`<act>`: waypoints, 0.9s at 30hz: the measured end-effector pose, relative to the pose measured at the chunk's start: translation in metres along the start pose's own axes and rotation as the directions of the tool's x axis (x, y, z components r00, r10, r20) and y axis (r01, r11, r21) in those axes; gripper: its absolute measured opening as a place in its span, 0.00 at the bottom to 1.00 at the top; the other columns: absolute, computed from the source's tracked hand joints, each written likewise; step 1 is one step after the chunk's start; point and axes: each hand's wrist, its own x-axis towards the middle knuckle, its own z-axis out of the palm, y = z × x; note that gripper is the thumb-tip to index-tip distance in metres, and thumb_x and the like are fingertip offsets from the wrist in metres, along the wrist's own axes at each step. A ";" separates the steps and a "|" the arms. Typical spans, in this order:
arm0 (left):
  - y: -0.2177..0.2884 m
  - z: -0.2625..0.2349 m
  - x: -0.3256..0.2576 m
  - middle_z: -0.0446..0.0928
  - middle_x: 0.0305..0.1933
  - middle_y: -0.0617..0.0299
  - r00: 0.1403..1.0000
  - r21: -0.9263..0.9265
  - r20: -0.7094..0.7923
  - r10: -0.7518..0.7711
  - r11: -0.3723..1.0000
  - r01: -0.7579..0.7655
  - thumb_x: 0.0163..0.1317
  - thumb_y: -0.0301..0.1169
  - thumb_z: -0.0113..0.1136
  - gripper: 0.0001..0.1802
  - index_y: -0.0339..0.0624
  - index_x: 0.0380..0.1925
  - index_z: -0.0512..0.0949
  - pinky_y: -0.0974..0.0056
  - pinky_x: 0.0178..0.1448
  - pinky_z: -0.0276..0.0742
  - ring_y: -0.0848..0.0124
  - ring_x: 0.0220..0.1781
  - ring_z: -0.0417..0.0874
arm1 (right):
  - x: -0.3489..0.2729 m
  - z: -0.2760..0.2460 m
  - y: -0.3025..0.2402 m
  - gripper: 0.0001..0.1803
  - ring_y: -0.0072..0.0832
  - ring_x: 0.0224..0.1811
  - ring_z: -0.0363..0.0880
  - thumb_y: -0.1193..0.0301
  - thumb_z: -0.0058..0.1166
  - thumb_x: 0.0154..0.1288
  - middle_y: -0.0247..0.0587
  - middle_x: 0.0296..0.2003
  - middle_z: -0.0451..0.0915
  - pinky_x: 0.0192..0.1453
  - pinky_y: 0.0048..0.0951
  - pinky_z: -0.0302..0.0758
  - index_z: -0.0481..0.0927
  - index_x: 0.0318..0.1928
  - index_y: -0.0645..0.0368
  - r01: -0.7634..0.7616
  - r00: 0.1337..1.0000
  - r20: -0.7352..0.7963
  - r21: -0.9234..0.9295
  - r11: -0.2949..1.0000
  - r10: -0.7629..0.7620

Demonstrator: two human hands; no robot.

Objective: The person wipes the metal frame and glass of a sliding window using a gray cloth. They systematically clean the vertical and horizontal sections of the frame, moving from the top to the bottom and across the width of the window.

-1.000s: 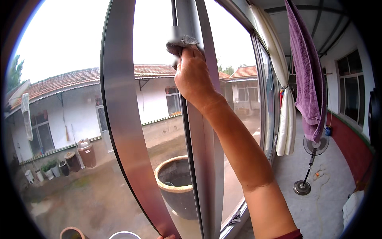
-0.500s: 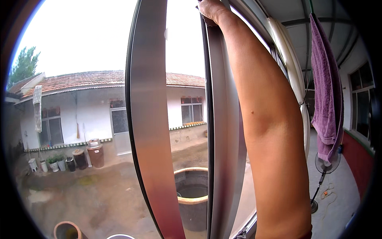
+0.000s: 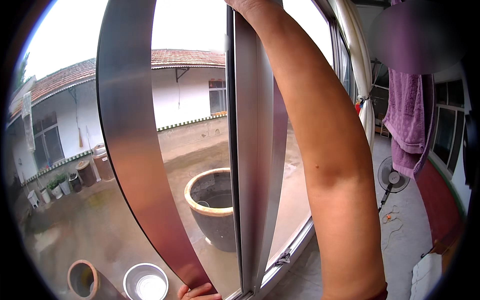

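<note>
My right arm reaches straight up along the grey metal window upright [image 3: 250, 150]. Only the heel of my right hand [image 3: 241, 4] shows at the top edge, against that upright; its fingers and anything in them are cut off. At the bottom edge the fingertips of my left hand [image 3: 198, 292] touch the foot of the curved silver frame bar [image 3: 130, 125]; the rest of that hand is out of view. Glass panes lie on both sides of the upright.
Outside, below the window, stand a large clay vat [image 3: 212, 210], a metal basin [image 3: 146, 282] and a small clay pot [image 3: 82, 277]. Inside to the right hang a purple towel [image 3: 407, 120] and a tied white curtain [image 3: 361, 75]; a standing fan [image 3: 391, 179] is on the floor.
My right hand, which gripped a grey cloth on the upright, has slid up the frame and mostly out of the top of the view. The view has shifted closer to my arm.
</note>
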 end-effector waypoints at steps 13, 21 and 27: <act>0.011 0.003 -0.013 0.77 0.57 0.55 0.995 0.127 -0.087 -0.058 0.990 0.068 0.45 0.28 0.62 0.09 0.48 0.29 0.75 0.40 0.77 0.49 0.43 0.66 0.72 | -0.189 -0.061 -0.029 0.14 0.46 0.52 0.76 0.83 0.44 0.61 0.54 0.46 0.78 0.61 0.39 0.72 0.76 0.47 0.68 0.248 0.935 -0.329 0.335 0.909 -0.134; 0.014 0.019 -0.009 0.81 0.51 0.57 0.987 0.180 -0.123 -0.100 0.976 0.122 0.42 0.23 0.60 0.09 0.50 0.26 0.76 0.42 0.79 0.44 0.50 0.64 0.75 | -0.293 -0.096 -0.031 0.18 0.57 0.58 0.72 0.82 0.46 0.62 0.67 0.54 0.72 0.64 0.46 0.71 0.69 0.54 0.75 0.139 0.961 -0.265 0.218 0.966 -0.078; 0.012 0.025 -0.001 0.81 0.51 0.56 0.990 0.222 -0.121 -0.072 0.970 0.098 0.39 0.24 0.62 0.10 0.50 0.25 0.77 0.48 0.80 0.42 0.50 0.62 0.78 | -0.367 -0.102 -0.012 0.20 0.57 0.61 0.72 0.77 0.49 0.64 0.66 0.59 0.71 0.65 0.49 0.71 0.72 0.55 0.72 0.195 0.964 -0.171 -0.058 0.979 -0.203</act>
